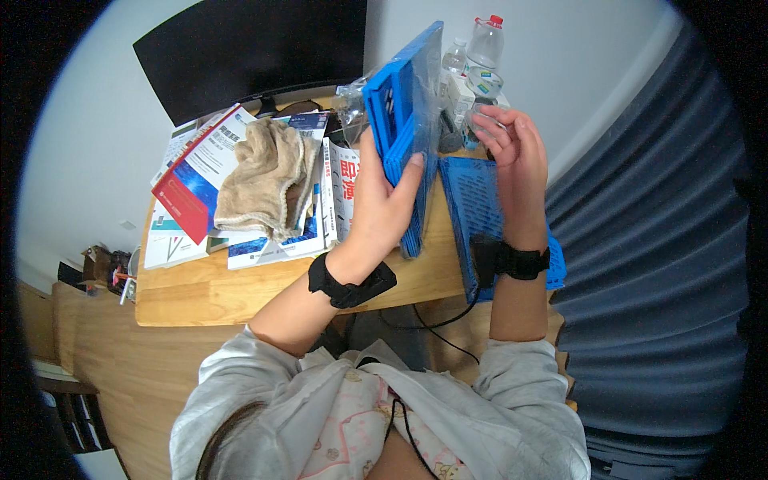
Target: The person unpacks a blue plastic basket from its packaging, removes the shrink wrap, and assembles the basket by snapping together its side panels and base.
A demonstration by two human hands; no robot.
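Indoors: wooden desk, seemingly wooden floor

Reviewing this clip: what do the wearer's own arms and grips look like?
The left grip and right grip are ungloved. The left sleeve and right sleeve are loose and light grey, ending near the elbows. The left wristband and right wristband are black and bulky. A black cable runs near the right one; any connection is unclear.

Wooden table: books at left, monitor behind, blue packet at right
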